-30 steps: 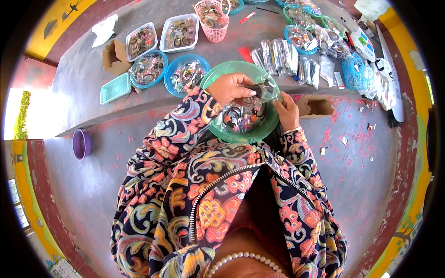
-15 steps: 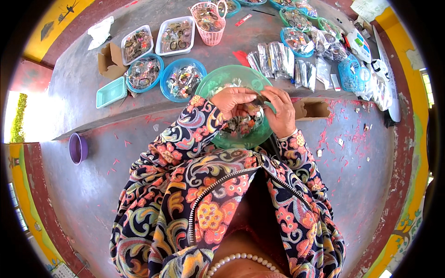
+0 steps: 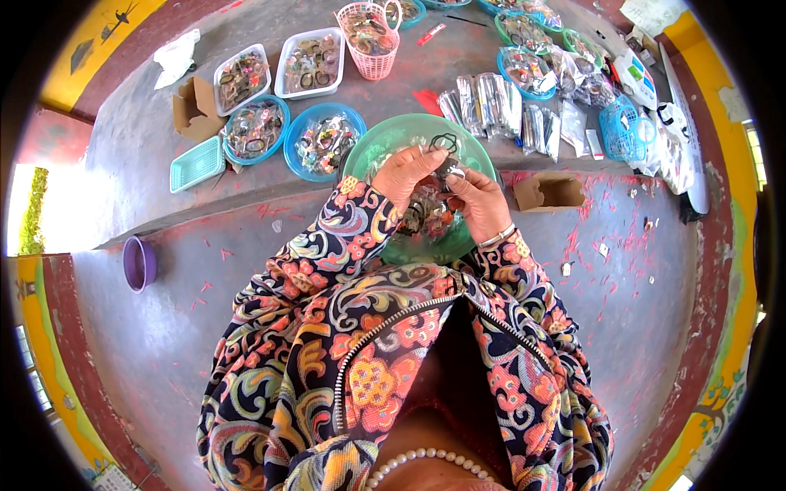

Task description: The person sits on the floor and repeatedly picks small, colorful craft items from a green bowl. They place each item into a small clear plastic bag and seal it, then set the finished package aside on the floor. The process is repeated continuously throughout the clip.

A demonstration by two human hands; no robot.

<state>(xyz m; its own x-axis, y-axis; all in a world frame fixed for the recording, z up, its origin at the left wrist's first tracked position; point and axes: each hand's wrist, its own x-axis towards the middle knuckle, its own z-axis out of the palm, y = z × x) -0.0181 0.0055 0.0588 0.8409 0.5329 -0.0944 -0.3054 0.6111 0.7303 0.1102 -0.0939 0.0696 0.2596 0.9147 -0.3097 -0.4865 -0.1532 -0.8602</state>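
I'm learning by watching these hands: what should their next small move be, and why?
I'd probably steady the thin black looped bands with the left hand before shifting the right hand: the loops stick out past the left fingertips, the right fingertips pinch close below, and both hands are over the round translucent green plastic bowl.

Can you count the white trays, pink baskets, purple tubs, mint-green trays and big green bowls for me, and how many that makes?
White trays: 2
Pink basket: 1
Purple tub: 1
Mint-green tray: 1
Big green bowl: 1
Total: 6
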